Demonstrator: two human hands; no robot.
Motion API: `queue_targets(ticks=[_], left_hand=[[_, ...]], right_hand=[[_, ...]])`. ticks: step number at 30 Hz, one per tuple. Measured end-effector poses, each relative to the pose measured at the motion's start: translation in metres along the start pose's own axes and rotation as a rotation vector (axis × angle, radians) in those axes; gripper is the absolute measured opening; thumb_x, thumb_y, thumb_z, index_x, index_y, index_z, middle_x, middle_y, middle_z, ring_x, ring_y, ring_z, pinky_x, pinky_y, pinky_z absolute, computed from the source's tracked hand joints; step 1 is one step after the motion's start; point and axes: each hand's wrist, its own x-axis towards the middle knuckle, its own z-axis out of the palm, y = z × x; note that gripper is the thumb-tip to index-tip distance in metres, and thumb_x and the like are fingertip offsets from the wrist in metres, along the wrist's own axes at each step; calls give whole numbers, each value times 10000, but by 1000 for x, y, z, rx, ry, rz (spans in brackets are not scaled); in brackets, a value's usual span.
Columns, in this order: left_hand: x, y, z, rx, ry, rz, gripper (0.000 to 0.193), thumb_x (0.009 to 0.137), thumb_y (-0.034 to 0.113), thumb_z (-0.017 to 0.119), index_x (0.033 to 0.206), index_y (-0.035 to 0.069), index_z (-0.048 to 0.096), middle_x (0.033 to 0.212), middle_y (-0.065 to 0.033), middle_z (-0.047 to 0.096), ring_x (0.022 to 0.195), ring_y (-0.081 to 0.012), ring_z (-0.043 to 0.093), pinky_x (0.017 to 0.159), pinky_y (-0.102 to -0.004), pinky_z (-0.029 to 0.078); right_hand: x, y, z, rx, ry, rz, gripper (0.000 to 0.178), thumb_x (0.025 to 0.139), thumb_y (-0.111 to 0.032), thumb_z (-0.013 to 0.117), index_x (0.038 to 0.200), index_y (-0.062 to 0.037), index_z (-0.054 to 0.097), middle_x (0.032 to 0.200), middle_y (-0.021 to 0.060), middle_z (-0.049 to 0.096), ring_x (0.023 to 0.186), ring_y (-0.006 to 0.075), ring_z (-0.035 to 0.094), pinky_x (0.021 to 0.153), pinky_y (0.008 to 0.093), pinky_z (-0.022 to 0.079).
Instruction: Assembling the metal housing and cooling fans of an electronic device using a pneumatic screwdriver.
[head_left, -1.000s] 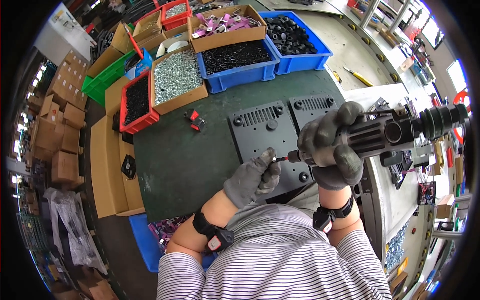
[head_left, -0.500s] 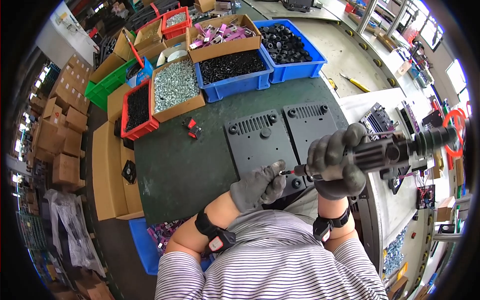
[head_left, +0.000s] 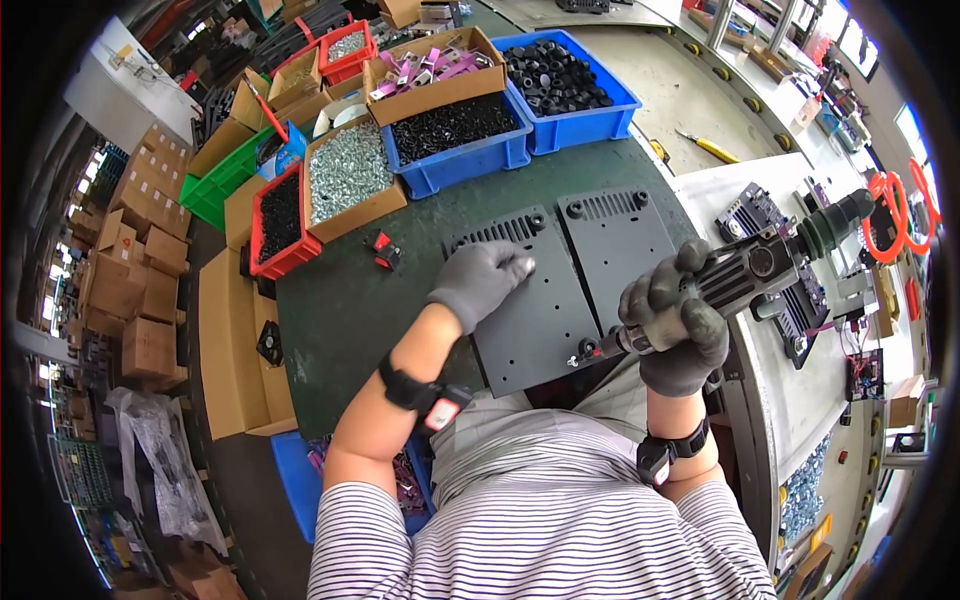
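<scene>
In my right hand (head_left: 675, 320), gloved in grey and black, is a pistol-shaped power screwdriver (head_left: 745, 275). Its bit points left over the near right corner of a black slotted metal plate (head_left: 535, 310), with a small silver screw (head_left: 573, 360) at the tip. A black rubber foot (head_left: 588, 347) shows on that corner, right beside the bit. My left hand (head_left: 478, 285), gloved too, is over the far part of this plate, thumb and fingers pinched together; what they hold, if anything, is hidden. Alongside on the right lies a second slotted plate (head_left: 620, 240).
Across the back stand a blue bin of black rubber feet (head_left: 628, 105), a blue bin of black screws (head_left: 425, 180), a carton of silver screws (head_left: 375, 205) and a red bin (head_left: 290, 262). A red-and-black clip-like part (head_left: 386, 250) lies on the green tabletop (head_left: 350, 330). A red coiled hose (head_left: 890, 225) hangs right.
My left hand has left the screwdriver's bit and moved far and left, to where a loose rubber foot lay. The screwdriver now tilts lower at its tip, with a silver screw visible there.
</scene>
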Motion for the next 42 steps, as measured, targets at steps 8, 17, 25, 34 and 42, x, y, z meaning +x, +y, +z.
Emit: queue_targets(ticks=[8,17,25,34,42], left_hand=[[-62,-4,-16,176,-55,-170,283,785,295,704,930,54,673,718,-70,626,640,-130,573,619,-285,461],[-119,-10,-10,-56,90,73,324,735,285,721,987,85,678,747,-63,641,566,-168,530,568,-288,454],[-136,-5,6,117,-21,88,282,790,387,631,973,174,659,781,-74,631,706,-275,624,603,-387,496],[-141,-18,19,225,49,165,428,818,516,537,885,104,631,747,-89,581,673,-295,603,585,-412,490],[-135,-22,19,235,75,220,401,827,480,534,930,103,624,804,-112,593,689,-314,611,590,-425,492]], right_hand=[[-10,10,14,3,24,39,524,670,-132,711,1110,-50,440,757,111,554,642,254,588,584,370,501],[-17,27,35,-100,-33,240,491,679,-54,650,1121,-49,435,788,111,580,662,200,583,595,336,489],[-20,64,42,-155,-214,327,467,703,41,620,1099,-99,416,856,45,530,782,147,544,660,290,460],[-13,75,49,-507,-423,332,259,668,-31,672,908,-38,573,796,3,595,697,99,534,664,256,472],[4,72,49,-635,-552,288,289,660,-45,689,926,-40,576,814,6,600,718,97,542,675,261,473]])
